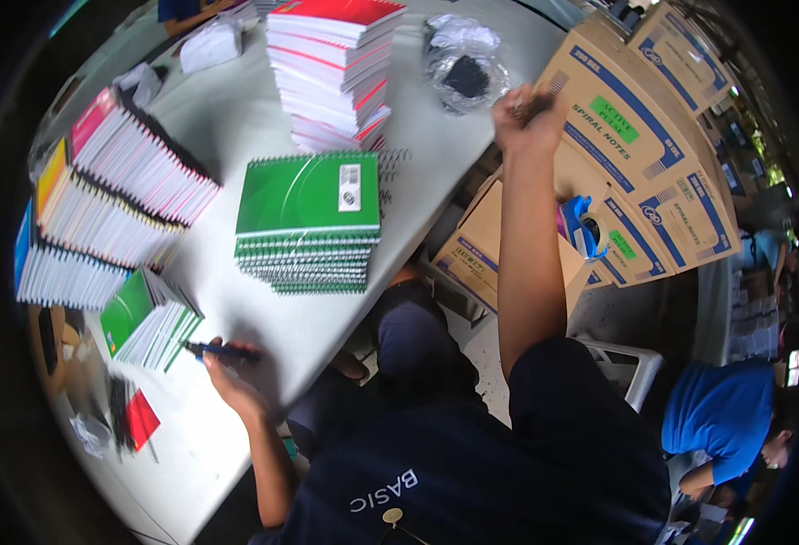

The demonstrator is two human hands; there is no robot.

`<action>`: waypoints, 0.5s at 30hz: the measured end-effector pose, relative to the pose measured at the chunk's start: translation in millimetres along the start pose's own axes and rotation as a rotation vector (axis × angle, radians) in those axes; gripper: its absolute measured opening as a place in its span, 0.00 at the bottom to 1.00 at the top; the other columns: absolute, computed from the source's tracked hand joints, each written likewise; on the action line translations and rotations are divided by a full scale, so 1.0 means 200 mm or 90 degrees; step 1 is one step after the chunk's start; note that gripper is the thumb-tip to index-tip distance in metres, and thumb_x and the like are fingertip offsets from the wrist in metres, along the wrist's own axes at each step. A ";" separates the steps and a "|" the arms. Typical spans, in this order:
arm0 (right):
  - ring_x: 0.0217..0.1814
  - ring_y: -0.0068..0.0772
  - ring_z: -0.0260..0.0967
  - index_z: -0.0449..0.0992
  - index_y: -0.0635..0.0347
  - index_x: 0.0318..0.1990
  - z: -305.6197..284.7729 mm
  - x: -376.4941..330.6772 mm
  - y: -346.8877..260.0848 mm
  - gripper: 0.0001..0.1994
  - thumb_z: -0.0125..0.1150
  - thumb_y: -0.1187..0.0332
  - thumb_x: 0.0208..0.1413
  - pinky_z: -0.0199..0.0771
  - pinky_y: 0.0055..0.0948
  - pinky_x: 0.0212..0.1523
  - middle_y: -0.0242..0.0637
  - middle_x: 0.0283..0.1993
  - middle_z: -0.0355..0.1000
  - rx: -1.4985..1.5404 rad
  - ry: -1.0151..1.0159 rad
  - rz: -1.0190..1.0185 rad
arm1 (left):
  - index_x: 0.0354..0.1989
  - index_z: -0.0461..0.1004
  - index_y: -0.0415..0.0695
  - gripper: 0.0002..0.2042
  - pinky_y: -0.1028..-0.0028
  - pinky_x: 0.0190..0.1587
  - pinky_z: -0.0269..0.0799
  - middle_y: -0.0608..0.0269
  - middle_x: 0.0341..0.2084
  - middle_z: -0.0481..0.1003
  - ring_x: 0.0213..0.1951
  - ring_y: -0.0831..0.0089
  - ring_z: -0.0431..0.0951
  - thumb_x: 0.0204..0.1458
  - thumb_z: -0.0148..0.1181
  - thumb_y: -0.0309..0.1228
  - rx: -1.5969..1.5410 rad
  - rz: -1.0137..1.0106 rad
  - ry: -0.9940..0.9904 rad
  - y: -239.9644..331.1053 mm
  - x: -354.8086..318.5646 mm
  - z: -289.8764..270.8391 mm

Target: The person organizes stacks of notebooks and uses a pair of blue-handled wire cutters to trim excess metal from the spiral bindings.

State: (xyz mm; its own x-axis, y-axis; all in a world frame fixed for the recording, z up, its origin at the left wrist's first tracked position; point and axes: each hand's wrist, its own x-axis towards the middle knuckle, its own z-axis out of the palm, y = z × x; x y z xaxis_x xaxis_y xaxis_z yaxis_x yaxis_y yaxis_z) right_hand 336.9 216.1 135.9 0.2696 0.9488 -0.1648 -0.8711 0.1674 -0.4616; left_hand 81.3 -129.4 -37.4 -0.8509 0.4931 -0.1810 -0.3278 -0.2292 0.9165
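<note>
My left hand [234,380] is closed round a dark pen-shaped tool [222,350] above the white table. The tool's tip points at a small green-covered stack of notebooks [140,318]. My right hand [531,123] is raised at the table's far right edge beside a large carton, its fingers curled. Something dark shows between them, too unclear to name. Between the hands stands a neat pile of green spiral notebooks [308,195], with loose wire coils sticking out at its right side.
Red-covered notebooks [336,73] rise in a tall stack at the back. Several wire-bound stacks [127,182] stand at left. A plastic bag [463,73] holds something black. Cartons [617,118] and a blue tape dispenser [585,227] are at right. A person in blue [722,418] bends at far right.
</note>
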 end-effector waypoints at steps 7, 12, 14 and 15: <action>0.42 0.45 0.67 0.63 0.62 0.46 -0.25 0.89 0.17 0.15 0.37 0.61 0.60 0.76 0.44 0.36 0.47 0.42 0.65 0.145 0.162 0.310 | 0.48 0.61 0.41 0.24 0.72 0.35 0.63 0.61 0.28 0.70 0.30 0.72 0.69 0.59 0.38 0.52 0.155 0.117 0.015 -0.07 -0.03 0.10; 0.66 0.54 0.51 0.46 0.60 0.66 -0.02 0.75 0.19 0.33 0.48 0.58 0.57 0.49 0.65 0.60 0.54 0.64 0.51 -0.223 0.057 0.210 | 0.48 0.59 0.37 0.27 0.74 0.34 0.61 0.61 0.26 0.68 0.30 0.74 0.66 0.58 0.37 0.54 0.195 0.138 0.053 -0.01 -0.05 0.07; 0.62 0.53 0.56 0.49 0.58 0.65 -0.16 0.81 0.25 0.34 0.55 0.61 0.52 0.58 0.59 0.56 0.50 0.63 0.55 -0.479 0.106 -0.061 | 0.48 0.59 0.37 0.26 0.75 0.34 0.60 0.61 0.26 0.68 0.30 0.74 0.66 0.59 0.38 0.52 0.192 0.149 0.046 -0.02 -0.05 0.10; 0.61 0.52 0.59 0.50 0.57 0.64 -0.25 0.85 0.29 0.34 0.58 0.63 0.50 0.62 0.57 0.54 0.48 0.63 0.56 -0.603 0.132 -0.201 | 0.48 0.60 0.37 0.25 0.75 0.34 0.60 0.61 0.26 0.68 0.30 0.75 0.66 0.59 0.38 0.51 0.193 0.153 0.043 -0.03 -0.05 0.11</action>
State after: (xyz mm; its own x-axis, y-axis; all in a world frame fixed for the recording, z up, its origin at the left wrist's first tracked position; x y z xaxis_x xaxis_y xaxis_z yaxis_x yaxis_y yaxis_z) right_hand 352.1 373.2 37.9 0.5750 0.8179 -0.0229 -0.0903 0.0356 -0.9953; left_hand 101.9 -114.3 -32.5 -0.9170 0.3971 0.0385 0.0119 -0.0691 0.9975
